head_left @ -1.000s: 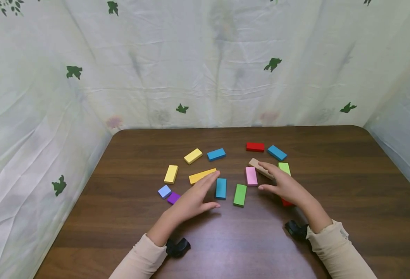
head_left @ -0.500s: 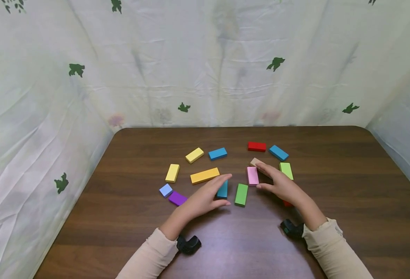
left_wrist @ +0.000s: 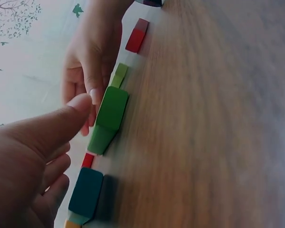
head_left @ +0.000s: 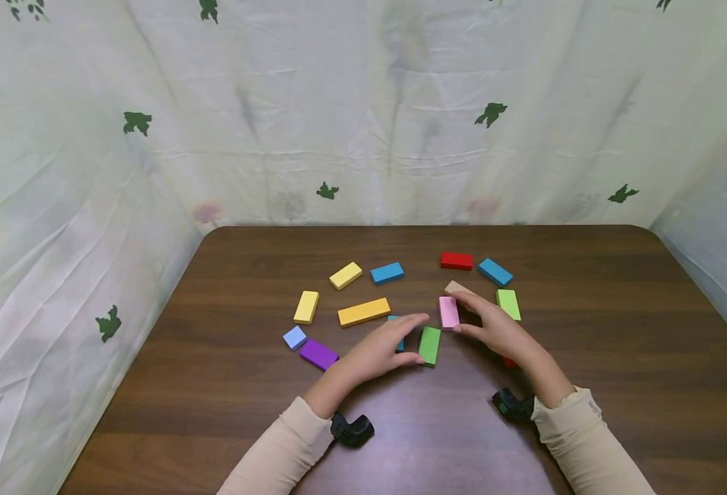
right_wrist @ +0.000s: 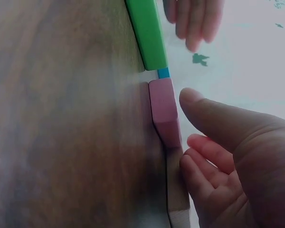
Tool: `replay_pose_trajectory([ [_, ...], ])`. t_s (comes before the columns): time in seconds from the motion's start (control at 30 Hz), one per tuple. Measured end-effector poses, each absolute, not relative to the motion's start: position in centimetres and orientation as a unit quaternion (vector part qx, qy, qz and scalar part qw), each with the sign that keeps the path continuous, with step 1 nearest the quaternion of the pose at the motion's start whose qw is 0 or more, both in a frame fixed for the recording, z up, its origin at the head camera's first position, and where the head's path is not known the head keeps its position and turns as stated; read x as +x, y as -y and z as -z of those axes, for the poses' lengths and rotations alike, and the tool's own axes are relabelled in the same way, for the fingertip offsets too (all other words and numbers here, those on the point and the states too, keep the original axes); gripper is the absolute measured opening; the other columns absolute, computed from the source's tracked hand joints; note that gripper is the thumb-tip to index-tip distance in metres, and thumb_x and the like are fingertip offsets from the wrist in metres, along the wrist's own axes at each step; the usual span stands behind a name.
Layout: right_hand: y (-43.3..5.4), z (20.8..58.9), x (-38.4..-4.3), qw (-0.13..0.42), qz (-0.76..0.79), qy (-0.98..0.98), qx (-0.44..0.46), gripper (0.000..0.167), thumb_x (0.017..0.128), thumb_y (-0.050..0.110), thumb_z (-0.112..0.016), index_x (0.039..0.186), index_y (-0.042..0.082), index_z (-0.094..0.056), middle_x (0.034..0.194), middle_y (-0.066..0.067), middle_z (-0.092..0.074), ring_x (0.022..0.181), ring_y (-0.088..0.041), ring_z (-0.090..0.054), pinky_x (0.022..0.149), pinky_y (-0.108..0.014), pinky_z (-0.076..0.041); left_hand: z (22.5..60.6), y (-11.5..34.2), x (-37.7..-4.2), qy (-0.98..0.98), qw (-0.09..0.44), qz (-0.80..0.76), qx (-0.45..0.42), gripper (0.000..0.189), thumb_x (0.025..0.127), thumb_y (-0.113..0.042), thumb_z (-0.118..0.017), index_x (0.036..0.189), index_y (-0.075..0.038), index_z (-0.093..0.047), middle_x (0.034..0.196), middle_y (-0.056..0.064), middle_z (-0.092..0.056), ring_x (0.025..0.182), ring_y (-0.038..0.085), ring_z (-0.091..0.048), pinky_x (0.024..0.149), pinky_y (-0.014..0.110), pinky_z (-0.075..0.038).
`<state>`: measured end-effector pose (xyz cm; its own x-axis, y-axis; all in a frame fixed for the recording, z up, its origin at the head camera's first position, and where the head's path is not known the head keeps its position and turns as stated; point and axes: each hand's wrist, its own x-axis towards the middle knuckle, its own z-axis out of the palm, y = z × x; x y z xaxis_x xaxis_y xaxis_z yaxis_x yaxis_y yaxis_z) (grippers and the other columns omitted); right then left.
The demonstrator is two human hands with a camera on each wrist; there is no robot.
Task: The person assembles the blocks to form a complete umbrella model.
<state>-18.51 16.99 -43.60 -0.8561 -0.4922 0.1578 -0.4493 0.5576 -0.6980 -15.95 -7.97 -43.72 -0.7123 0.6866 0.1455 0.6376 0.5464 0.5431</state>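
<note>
My left hand (head_left: 376,354) hovers over the teal block (head_left: 398,346), hiding much of it, and its thumb tip is by the left edge of the green block (head_left: 429,346). Nothing is held between its fingers. In the left wrist view the same green block (left_wrist: 110,114) stands just past the thumb. My right hand (head_left: 502,333) hangs over the tan block (head_left: 456,287), partly covering it, with its thumb at the pink block (head_left: 449,313). From the right wrist, the pink block (right_wrist: 164,107) appears beside the thumb, and the fingers look loosely bent without holding anything.
An orange block (head_left: 363,312), a purple block (head_left: 318,354) and a small light-blue block (head_left: 294,337) lie left. Farther back are yellow, blue and red blocks (head_left: 456,260). A lime block (head_left: 508,304) sits beyond my right hand. White cloth (head_left: 363,137) surrounds the wooden table (head_left: 617,330).
My left hand has moved right, from beside the teal block to over it and up to the green one. My right hand has shifted slightly left toward the pink block. The blocks have stayed put.
</note>
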Motion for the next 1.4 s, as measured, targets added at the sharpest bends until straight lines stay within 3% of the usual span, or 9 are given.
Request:
replay_pose_trajectory([
  [0.23,-16.9,43.7,-18.6,0.026,0.375,-0.885,-0.273,0.057,0.08,0.008,-0.067,0.13,-0.003,-0.043,0.131,-0.019,-0.043,0.114,-0.034,-0.044,0.092,-0.047,-0.036,44.0,7.5,-16.1,-0.88,0.045,-0.28,0.381,0.063,0.083,-0.033,-0.064,0.134,-0.005,-0.04,0.132,0.009,-0.045,0.123,0.019,-0.037,0.101,0.031,-0.027],
  [0.47,-16.8,43.7,-18.8,0.029,0.366,-0.886,-0.285,0.055,0.081,0.007,-0.066,0.129,-0.005,-0.044,0.131,-0.019,-0.043,0.123,-0.035,-0.034,0.097,-0.049,-0.029,44.0,7.4,-16.1,-0.883,0.056,-0.276,0.375,0.061,0.083,-0.034,-0.064,0.133,-0.006,-0.042,0.131,0.01,-0.045,0.124,0.019,-0.036,0.102,0.03,-0.025],
  [0.73,-16.7,43.8,-18.8,0.018,0.345,-0.892,-0.291,0.054,0.079,0.009,-0.069,0.126,-0.005,-0.047,0.129,-0.019,-0.045,0.124,-0.034,-0.033,0.098,-0.049,-0.027,43.9,7.4,-16.0,-0.885,0.045,-0.256,0.387,0.063,0.08,-0.038,-0.066,0.129,-0.005,-0.045,0.127,0.009,-0.048,0.122,0.019,-0.038,0.101,0.03,-0.026],
  [0.9,-16.4,43.7,-18.6,0.013,0.338,-0.895,-0.292,0.055,0.077,0.014,-0.071,0.124,-0.004,-0.049,0.127,-0.018,-0.047,0.123,-0.033,-0.034,0.097,-0.048,-0.028,43.8,7.6,-15.6,-0.885,0.037,-0.245,0.394,0.064,0.079,-0.04,-0.066,0.129,-0.005,-0.045,0.126,0.007,-0.049,0.12,0.018,-0.04,0.1,0.03,-0.028],
  [1.17,-16.3,43.8,-18.2,0.015,0.345,-0.895,-0.283,0.06,0.075,0.019,-0.073,0.125,-0.002,-0.047,0.127,-0.018,-0.045,0.111,-0.031,-0.044,0.088,-0.044,-0.04,43.9,7.5,-14.9,-0.883,0.016,-0.233,0.407,0.067,0.077,-0.044,-0.067,0.127,-0.004,-0.047,0.123,0.005,-0.051,0.116,0.017,-0.042,0.1,0.03,-0.028],
  [1.4,-16.3,44.1,-18.2,0.04,0.358,-0.893,-0.272,0.064,0.077,0.019,-0.072,0.129,-0.003,-0.042,0.129,-0.019,-0.043,0.112,-0.032,-0.045,0.091,-0.045,-0.038,44.2,7.6,-15.0,-0.885,0.009,-0.221,0.409,0.067,0.075,-0.044,-0.069,0.125,-0.003,-0.05,0.122,0.007,-0.051,0.118,0.02,-0.04,0.101,0.033,-0.026],
])
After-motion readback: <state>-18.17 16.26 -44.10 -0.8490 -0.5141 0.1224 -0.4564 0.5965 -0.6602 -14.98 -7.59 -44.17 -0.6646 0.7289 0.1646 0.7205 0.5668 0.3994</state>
